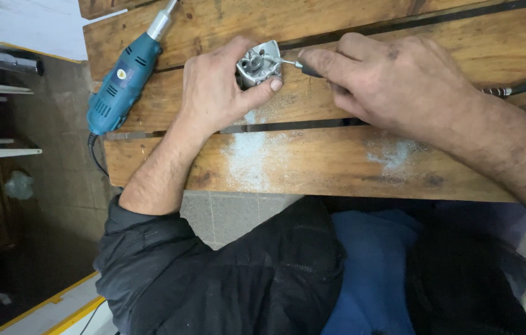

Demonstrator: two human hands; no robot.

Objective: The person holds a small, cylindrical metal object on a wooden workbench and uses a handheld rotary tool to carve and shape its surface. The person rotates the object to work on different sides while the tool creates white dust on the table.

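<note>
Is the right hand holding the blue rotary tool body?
No, the blue rotary tool body lies untouched on the wooden bench; the right hand grips a thin bit handpiece.

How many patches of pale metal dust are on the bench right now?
3: a large patch on the front plank, a smaller patch under the right hand's wrist, and a little below the metal part. More may lie hidden under the hands.
</note>
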